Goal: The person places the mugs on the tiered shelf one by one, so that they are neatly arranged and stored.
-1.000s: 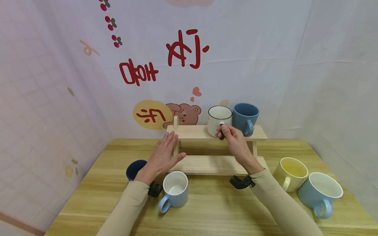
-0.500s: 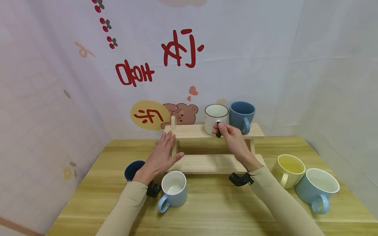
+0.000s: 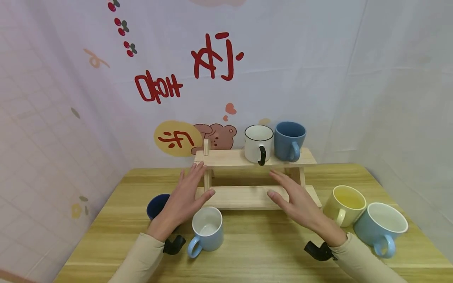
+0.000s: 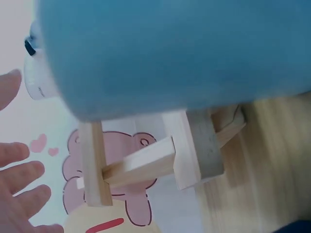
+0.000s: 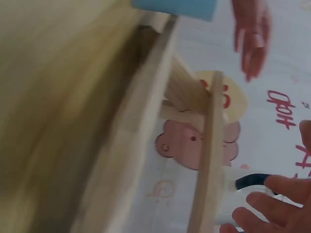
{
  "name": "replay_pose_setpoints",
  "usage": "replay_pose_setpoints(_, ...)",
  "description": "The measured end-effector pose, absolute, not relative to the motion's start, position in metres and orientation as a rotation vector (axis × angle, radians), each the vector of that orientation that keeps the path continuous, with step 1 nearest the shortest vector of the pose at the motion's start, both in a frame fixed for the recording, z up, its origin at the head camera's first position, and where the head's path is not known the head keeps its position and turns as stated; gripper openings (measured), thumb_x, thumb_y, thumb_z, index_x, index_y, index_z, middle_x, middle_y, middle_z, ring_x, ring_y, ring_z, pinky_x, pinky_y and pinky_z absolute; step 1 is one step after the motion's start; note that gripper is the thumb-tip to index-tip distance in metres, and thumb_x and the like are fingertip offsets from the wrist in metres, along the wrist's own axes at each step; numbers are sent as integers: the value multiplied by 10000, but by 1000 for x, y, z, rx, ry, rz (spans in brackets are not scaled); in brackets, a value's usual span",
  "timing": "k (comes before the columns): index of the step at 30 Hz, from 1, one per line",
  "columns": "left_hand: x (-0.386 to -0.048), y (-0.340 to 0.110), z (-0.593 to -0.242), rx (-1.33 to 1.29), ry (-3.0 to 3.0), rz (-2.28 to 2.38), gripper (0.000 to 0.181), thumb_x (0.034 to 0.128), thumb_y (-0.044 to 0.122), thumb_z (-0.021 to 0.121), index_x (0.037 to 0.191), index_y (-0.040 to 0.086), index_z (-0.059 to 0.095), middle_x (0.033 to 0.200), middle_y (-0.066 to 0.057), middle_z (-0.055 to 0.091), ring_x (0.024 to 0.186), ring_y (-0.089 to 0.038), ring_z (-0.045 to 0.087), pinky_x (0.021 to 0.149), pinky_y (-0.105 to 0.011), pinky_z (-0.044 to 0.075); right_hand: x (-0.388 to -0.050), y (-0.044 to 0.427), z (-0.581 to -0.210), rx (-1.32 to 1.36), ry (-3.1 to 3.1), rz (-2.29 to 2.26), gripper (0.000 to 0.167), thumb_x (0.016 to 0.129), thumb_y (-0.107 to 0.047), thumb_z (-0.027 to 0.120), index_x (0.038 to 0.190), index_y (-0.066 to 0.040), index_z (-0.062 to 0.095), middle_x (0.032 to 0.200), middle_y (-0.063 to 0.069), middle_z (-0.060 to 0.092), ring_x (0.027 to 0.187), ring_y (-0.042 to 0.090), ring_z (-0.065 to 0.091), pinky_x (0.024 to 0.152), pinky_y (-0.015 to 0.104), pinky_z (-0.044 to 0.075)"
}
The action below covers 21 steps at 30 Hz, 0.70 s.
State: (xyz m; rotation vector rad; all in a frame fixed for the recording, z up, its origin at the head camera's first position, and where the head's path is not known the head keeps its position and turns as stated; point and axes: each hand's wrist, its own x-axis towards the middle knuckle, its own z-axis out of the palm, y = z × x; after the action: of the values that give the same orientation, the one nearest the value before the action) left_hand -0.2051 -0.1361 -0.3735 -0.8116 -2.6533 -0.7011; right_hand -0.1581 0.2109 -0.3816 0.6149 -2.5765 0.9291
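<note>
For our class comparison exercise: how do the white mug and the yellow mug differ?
The white mug has a black handle; the yellow mug has a yellow handle. The white mug stands on the upper shelf, the yellow mug on the table. Both are upright.

left sleeve [image 3: 136, 257]: plain beige, bit wrinkly
right sleeve [image 3: 366, 260]: same beige
left wrist gadget [image 3: 174, 245]: black, curved, kinda chunky
right wrist gadget [image 3: 318, 252]: matching black
</note>
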Motion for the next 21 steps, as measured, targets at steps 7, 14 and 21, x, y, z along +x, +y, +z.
replay_pose_setpoints(7, -169, -153, -377, -762, -2573, -894, 653, 1005, 358, 697, 1565, 127, 452, 1571, -144, 477, 1439, -373, 451, 1119, -621, 395, -140, 236, -411, 810, -2581, 555, 580, 997, -302, 709, 1463, 9, 557, 1546, 181, 501, 1377, 427, 506, 1024, 617, 470)
replay_pose_setpoints(14, -144, -169, -389, -773, -2549, -1003, 497, 993, 223, 713, 1459, 121, 571, 1437, -52, 614, 1321, -297, 580, 1024, -560, 504, -132, 251, -430, 837, -2623, 392, 639, 991, -384, 703, 1478, 0, 546, 1565, 182, 480, 1399, 440, 478, 1052, 644, 436)
replay_pose_setpoints(21, -121, -186, -403, -737, -2628, -1199, 421, 1022, 203, 674, 1417, 78, 599, 1382, -46, 649, 1242, -259, 641, 1005, -469, 539, -130, 259, -443, 787, -2753, 346, 693, 1012, -446, 656, 1518, -1, 495, 1614, 191, 402, 1462, 435, 392, 1108, 672, 359)
